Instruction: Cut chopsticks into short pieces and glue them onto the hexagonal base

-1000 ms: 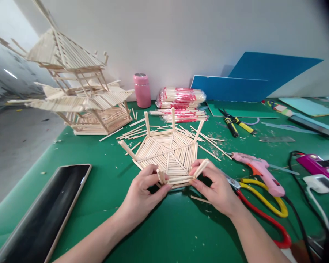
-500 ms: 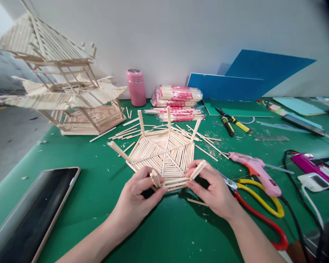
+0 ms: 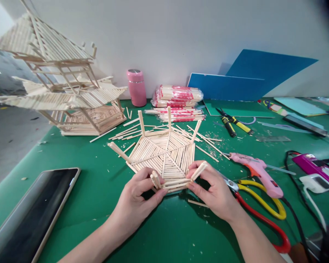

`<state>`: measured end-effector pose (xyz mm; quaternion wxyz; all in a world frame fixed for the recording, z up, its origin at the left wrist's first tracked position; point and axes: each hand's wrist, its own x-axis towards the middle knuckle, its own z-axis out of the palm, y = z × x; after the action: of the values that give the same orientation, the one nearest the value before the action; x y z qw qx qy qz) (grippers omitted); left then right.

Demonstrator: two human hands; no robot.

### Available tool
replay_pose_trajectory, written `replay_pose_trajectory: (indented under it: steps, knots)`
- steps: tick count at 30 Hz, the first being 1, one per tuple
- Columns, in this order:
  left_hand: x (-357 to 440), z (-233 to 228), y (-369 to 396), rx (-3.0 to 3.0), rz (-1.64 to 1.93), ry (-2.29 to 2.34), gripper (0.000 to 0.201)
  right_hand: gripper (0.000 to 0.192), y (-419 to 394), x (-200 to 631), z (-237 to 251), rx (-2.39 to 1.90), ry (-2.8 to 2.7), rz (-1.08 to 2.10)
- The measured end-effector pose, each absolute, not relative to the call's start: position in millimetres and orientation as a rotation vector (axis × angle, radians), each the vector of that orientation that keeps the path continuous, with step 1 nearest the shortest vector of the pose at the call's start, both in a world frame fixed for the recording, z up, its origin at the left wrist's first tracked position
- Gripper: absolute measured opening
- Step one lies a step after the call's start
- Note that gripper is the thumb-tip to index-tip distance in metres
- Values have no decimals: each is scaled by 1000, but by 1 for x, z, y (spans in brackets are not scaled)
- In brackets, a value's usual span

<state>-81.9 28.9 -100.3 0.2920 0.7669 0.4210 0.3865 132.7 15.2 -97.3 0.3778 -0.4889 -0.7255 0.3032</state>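
A hexagonal base of wooden sticks [image 3: 150, 155] lies on the green tabletop, with short stick posts standing at its corners. My left hand [image 3: 138, 193] is closed at the near left corner, its thumb and fingers pinching around the post there and the end of a wooden stick [image 3: 177, 183] along the front edge. At the near right corner my right hand [image 3: 208, 186] pinches the other end of that stick, beside a tilted post [image 3: 199, 170]. Fingertips partly hide both ends of the stick.
A stick-built pavilion model [image 3: 79, 96] stands at the back left, above a phone [image 3: 38, 212]. Loose sticks, wrapped stick bundles [image 3: 178, 95] and a pink flask [image 3: 136, 87] lie beyond the base. Rightward are a pink glue gun [image 3: 259, 171], cutters [image 3: 263, 215] and pliers [image 3: 233, 123].
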Motion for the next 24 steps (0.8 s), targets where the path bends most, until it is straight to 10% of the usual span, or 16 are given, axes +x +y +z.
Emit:
replay_pose_trajectory:
  steps: [24]
  knots:
    - [-84, -105, 28, 2052, 1038, 1130, 6, 20, 14, 135, -98, -1263, -1858, 783]
